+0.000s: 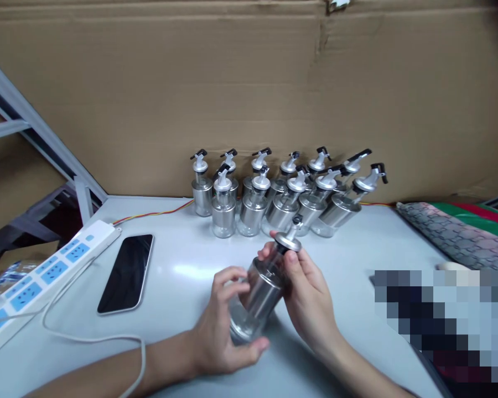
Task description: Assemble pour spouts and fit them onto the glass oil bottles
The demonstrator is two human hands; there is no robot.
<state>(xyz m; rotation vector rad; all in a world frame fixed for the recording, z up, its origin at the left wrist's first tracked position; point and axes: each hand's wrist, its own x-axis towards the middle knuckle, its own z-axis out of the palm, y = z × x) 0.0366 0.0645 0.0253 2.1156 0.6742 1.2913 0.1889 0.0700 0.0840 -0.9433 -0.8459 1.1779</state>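
Note:
A glass oil bottle with a metal sleeve and a pour spout is tilted over the table, its top leaning right. My right hand is closed around its neck, thumb just under the silver collar. Beside the clear base is my left hand, fingers and thumb spread apart; whether its palm touches the glass I cannot tell. Behind them, similar oil bottles with silver spouts and black flip caps stand in two rows.
A phone lies on the white table at left, near a power strip and a white cable. Cardboard walls the back. At right is a patterned cloth, with a pixelated patch below it.

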